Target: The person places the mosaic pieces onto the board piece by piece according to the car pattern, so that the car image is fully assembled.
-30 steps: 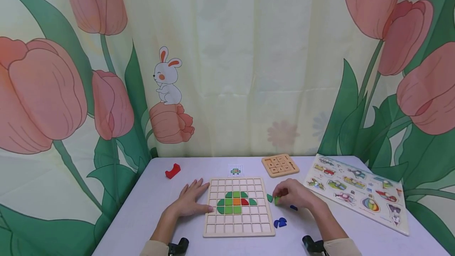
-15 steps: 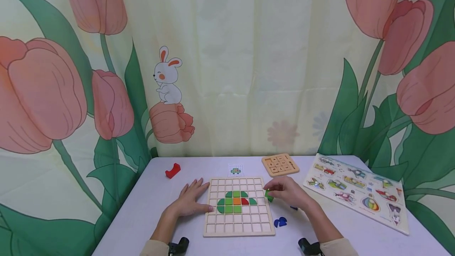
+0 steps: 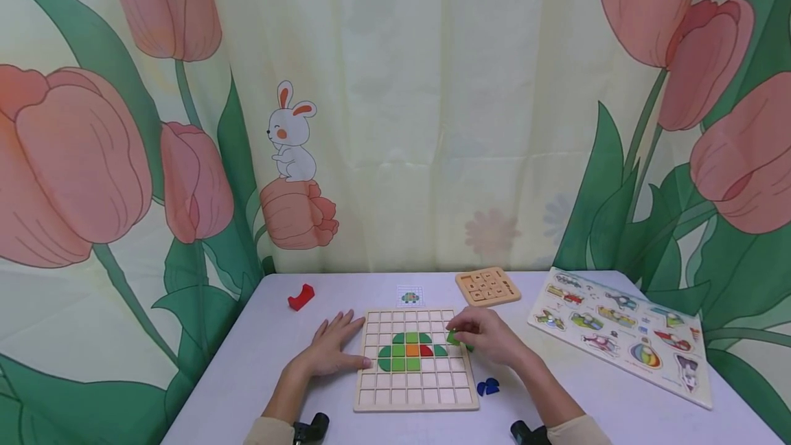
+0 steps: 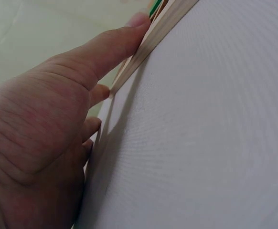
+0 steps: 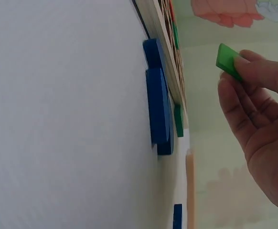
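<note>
Filling a wooden grid board (image 3: 415,400): part of a green pattern is laid; right hand (image 3: 491,339) pinches a green tile (image 3: 454,338) above its right edge, left hand (image 3: 330,349) flat beside it, seemingly steadying.

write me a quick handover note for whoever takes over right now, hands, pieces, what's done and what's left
Left hand: flat on the table, fingers against the left edge of the grid board.
Right hand: pinch grip on a green tile, held over the board's right side.
Done: a green, orange and red figure fills mid-board cells.
Left: the held tile is not yet seated; blue pieces lie right of the board. The pattern card lies behind it.
</note>
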The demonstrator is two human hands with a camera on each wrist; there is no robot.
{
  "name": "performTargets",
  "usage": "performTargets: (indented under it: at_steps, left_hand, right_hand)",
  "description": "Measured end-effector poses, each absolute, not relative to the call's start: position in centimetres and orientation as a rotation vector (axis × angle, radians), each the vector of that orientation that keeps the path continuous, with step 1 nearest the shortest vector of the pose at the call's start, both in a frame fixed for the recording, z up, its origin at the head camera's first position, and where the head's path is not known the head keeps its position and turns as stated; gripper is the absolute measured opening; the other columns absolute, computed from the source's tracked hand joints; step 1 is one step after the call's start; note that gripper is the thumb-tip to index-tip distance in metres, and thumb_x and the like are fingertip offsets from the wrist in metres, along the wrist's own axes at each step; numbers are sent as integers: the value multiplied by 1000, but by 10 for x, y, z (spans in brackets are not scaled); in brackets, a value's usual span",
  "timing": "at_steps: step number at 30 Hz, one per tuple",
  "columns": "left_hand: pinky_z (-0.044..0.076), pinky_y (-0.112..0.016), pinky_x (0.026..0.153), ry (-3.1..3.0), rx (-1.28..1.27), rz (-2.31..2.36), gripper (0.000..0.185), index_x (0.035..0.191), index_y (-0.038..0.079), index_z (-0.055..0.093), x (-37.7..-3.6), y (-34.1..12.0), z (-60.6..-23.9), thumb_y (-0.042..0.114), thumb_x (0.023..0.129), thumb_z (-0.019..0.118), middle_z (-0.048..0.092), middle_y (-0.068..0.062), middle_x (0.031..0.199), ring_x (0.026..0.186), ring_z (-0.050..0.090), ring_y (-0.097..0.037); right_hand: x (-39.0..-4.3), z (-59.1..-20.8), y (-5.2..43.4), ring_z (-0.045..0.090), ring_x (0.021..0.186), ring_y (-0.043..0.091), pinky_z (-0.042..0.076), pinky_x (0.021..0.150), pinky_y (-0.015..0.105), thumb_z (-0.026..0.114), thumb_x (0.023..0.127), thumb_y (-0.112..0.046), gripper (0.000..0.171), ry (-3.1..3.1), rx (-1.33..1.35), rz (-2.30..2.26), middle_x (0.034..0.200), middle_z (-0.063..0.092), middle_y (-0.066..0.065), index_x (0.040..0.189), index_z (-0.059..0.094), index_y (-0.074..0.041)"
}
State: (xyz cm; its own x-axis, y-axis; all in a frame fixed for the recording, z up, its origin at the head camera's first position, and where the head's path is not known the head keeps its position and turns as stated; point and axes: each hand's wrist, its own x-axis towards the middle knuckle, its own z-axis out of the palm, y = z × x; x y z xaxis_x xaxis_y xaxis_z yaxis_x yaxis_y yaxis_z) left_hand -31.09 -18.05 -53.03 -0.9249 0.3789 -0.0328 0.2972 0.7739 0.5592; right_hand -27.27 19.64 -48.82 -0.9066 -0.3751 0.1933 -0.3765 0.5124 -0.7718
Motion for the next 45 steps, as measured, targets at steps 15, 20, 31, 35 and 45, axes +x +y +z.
performTargets:
  at_steps: [15, 20, 31, 35, 45]
  left_hand:
    - [0, -66, 128, 2821, 543, 842, 105, 160, 24, 43, -311, -179, -531, 71, 73, 78, 26, -10, 173, 163, 10, -36]
    - [1, -65, 129, 2825, 549, 839, 105, 160, 24, 44, -312, -178, -532, 70, 73, 79, 26, -10, 173, 163, 11, -35]
    - [1, -66, 129, 2825, 553, 831, 104, 160, 24, 43, -311, -178, -530, 70, 73, 78, 26, -10, 173, 163, 11, -36]
    - [2, -67, 128, 2822, 554, 835, 104, 160, 23, 44, -310, -179, -528, 69, 74, 79, 27, -12, 172, 162, 12, -37]
    - [2, -66, 128, 2834, 556, 818, 103, 160, 24, 44, -311, -180, -531, 72, 74, 77, 27, -11, 172, 162, 12, -37]
  right_hand:
    - [-274, -484, 163, 59, 86, 13, 51, 73, 21, 70, 96, 0, 17, -2824, 802, 1344, 100, 70, 1, 108, 77, -9]
    - [-274, -484, 155, 58, 87, 12, 50, 75, 22, 71, 95, 0, 18, -2896, 837, 1258, 101, 71, -2, 105, 79, -13]
    - [-271, -490, 144, 60, 90, 8, 53, 81, 23, 72, 95, -1, 19, -2956, 918, 1232, 100, 72, -7, 102, 80, -16]
    - [-270, -491, 142, 60, 90, 6, 54, 82, 22, 73, 94, -1, 19, -2948, 939, 1225, 99, 74, -8, 101, 81, -17]
    - [-270, -490, 142, 59, 82, 7, 53, 73, 21, 75, 90, 2, 19, -2943, 950, 1274, 95, 73, -4, 99, 82, -14]
